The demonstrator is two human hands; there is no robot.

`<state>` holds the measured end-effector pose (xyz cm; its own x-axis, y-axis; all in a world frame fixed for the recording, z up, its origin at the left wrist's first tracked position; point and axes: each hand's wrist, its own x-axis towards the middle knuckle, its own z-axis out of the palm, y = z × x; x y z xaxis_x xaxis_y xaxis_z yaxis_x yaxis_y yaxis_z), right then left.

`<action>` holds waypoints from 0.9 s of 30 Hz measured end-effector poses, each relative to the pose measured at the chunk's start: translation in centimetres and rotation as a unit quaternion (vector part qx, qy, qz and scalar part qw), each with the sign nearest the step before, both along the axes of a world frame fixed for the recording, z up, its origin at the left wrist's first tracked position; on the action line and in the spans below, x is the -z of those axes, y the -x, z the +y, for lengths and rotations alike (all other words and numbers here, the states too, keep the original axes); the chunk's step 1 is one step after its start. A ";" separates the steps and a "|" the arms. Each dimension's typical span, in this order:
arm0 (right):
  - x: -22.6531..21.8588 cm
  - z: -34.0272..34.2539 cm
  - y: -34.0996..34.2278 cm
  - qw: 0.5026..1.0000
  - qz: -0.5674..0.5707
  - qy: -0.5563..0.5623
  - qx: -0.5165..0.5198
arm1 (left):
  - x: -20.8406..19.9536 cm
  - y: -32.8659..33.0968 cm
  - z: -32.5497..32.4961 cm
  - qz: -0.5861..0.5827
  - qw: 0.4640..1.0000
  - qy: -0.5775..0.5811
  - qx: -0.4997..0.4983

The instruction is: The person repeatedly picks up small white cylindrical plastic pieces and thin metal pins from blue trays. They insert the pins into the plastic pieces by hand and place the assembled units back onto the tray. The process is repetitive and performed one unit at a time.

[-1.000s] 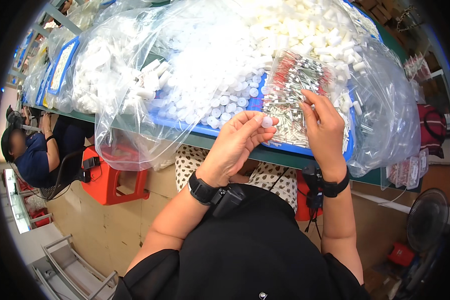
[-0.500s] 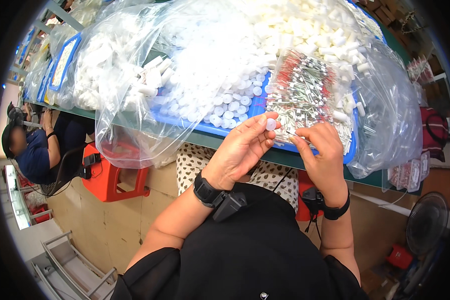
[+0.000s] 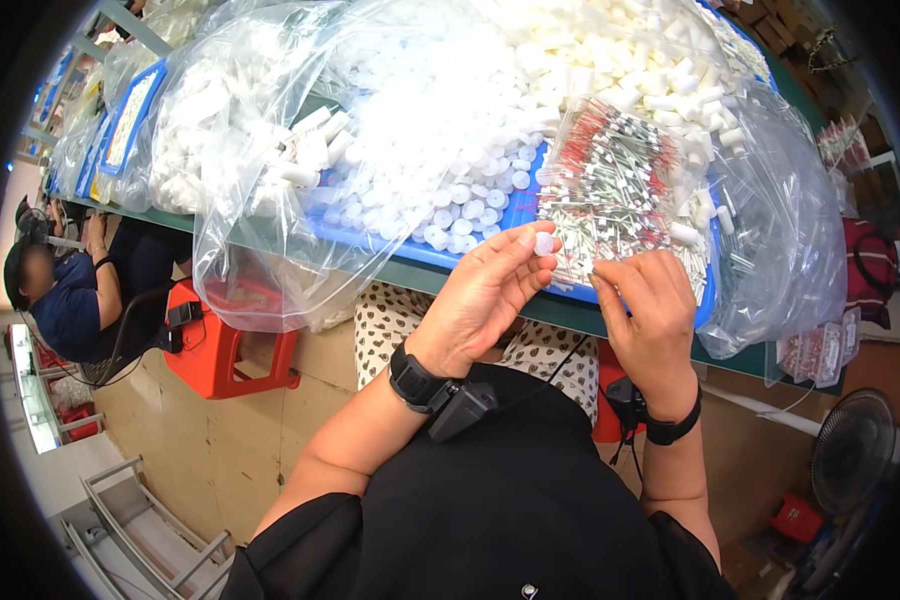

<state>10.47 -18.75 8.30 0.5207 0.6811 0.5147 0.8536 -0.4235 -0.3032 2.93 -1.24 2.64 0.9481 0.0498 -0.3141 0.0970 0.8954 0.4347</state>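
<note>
My left hand pinches a small translucent white round cap between thumb and fingertips, over the table's front edge. Just to its right, my right hand has thumb and index finger pressed together; whatever lies between them is too small to make out. Beyond my hands, a clear tray is heaped with thin wired parts with red and white ends. Many more round caps lie loose to the left of that tray.
Blue trays hold the parts on the green table. Pale cylinders pile up behind. Clear plastic bags hang at both sides. A red stool stands at left, near a seated person; a fan is at right.
My right hand has drawn slightly right, away from the left hand, its fingers more curled. The left hand keeps the cap in nearly the same place.
</note>
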 end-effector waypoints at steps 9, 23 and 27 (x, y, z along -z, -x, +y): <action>0.4 0.0 -0.2 1.000 -0.015 0.002 0.015 | 0.2 0.3 0.2 -0.010 1.000 -0.012 0.027; 0.4 0.0 -0.2 0.999 -0.039 -0.010 0.031 | 0.0 0.2 -0.2 0.006 0.998 -0.039 0.046; 0.4 0.0 0.0 0.998 -0.058 -0.003 0.012 | 0.3 0.2 -0.1 0.008 0.999 -0.031 0.038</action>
